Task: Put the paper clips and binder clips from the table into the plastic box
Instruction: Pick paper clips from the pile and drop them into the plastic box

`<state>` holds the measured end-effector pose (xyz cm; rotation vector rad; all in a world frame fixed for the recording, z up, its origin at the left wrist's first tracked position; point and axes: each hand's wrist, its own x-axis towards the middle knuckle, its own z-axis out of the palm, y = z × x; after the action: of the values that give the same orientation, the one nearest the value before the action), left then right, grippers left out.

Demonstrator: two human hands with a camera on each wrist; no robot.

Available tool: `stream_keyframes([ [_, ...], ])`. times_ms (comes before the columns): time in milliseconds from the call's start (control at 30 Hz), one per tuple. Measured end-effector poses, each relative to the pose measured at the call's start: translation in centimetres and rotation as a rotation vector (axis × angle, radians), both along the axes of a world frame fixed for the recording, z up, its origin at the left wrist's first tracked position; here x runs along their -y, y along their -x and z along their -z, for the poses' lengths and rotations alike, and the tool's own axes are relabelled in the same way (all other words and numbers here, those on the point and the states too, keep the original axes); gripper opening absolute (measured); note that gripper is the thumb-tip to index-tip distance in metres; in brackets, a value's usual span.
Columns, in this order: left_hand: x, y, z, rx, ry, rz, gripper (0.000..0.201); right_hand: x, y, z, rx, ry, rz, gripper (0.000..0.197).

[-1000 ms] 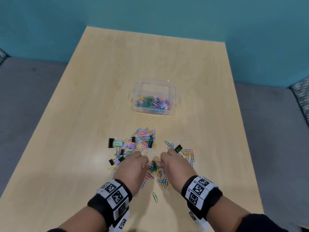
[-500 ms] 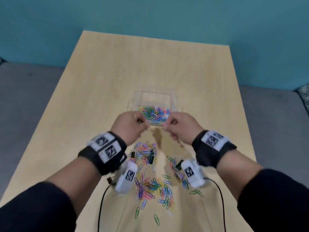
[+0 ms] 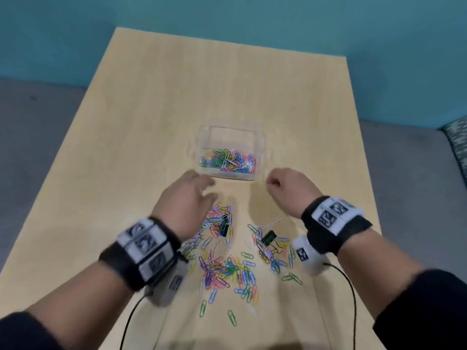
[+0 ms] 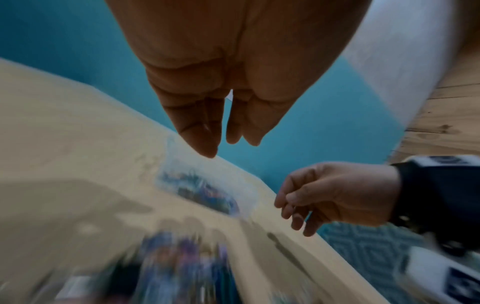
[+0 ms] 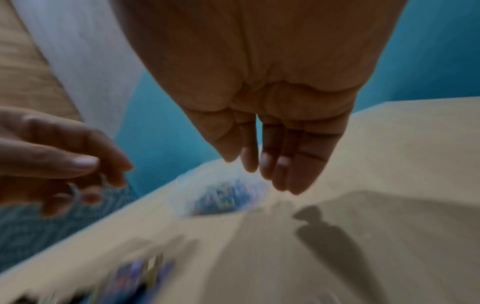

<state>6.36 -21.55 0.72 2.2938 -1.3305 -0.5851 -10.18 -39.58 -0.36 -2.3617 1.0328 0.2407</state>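
A clear plastic box (image 3: 261, 137) stands mid-table with coloured paper clips (image 3: 228, 161) in its near half. Closer to me lies a loose spread of paper clips (image 3: 227, 269) with two black binder clips (image 3: 224, 227) (image 3: 267, 236) among them. My left hand (image 3: 207, 190) hovers just before the box's near left corner, fingers straight and empty; the left wrist view shows these fingers (image 4: 205, 142) bare. My right hand (image 3: 271, 184) hangs off the box's near right corner, fingers loosely curled and holding nothing (image 5: 259, 170). Both wrist views are blurred.
The light wooden table (image 3: 177, 97) runs to a teal wall behind. Grey seating flanks both long sides, with a patterned cushion (image 3: 457, 137) at the right. Two black cables (image 3: 353, 299) trail from my wrists over the near table edge.
Both hands rose from the pile with pinched clips and reached the box's near rim. Now they have drawn back and apart, fingers loosened and empty. The camera view shifted.
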Motion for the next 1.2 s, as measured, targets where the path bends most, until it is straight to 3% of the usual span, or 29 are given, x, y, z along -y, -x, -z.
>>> stream_keyframes([
  [133,-7.3,5.1,2.2,-0.032,-0.207,0.153,0.031,-3.7,4.1,2.0,-0.297,0.061,-0.097,0.018],
  [267,-10.3,7.9,4.8,0.117,-0.269,0.212,0.029,-6.1,3.0,2.9,-0.246,0.168,-0.177,0.022],
  [433,-10.0,9.4,5.7,0.258,-0.251,0.269,0.039,-10.5,1.8,3.0,-0.26,0.327,-0.45,0.026],
  [667,-10.7,9.7,5.5,0.282,-0.236,0.376,0.018,-16.0,5.4,2.0,-0.179,0.312,-0.719,0.032],
  [733,-11.8,9.7,4.8,0.246,-0.218,0.364,0.024,-16.5,7.3,2.0,-0.103,0.276,-0.669,0.029],
  [833,-14.2,9.9,4.1,0.084,-0.225,0.232,0.057,-17.1,10.8,2.1,-0.053,0.142,-0.381,0.023],
  [900,-15.4,10.3,4.4,0.008,-0.275,0.187,0.078,-17.8,12.7,2.3,-0.128,0.015,-0.238,0.042],
  [1000,-14.9,11.0,5.0,0.085,-0.328,0.227,0.098,-19.1,12.9,2.8,-0.16,-0.095,-0.18,0.077],
  [1100,-12.7,11.5,5.8,0.1,-0.279,0.19,0.093,-19.5,10.2,3.6,-0.065,-0.057,-0.142,0.084],
  [1200,-10.2,11.3,6.0,0.061,-0.256,0.156,0.065,-18.7,7.4,4.7,-0.011,0.001,-0.148,0.063],
])
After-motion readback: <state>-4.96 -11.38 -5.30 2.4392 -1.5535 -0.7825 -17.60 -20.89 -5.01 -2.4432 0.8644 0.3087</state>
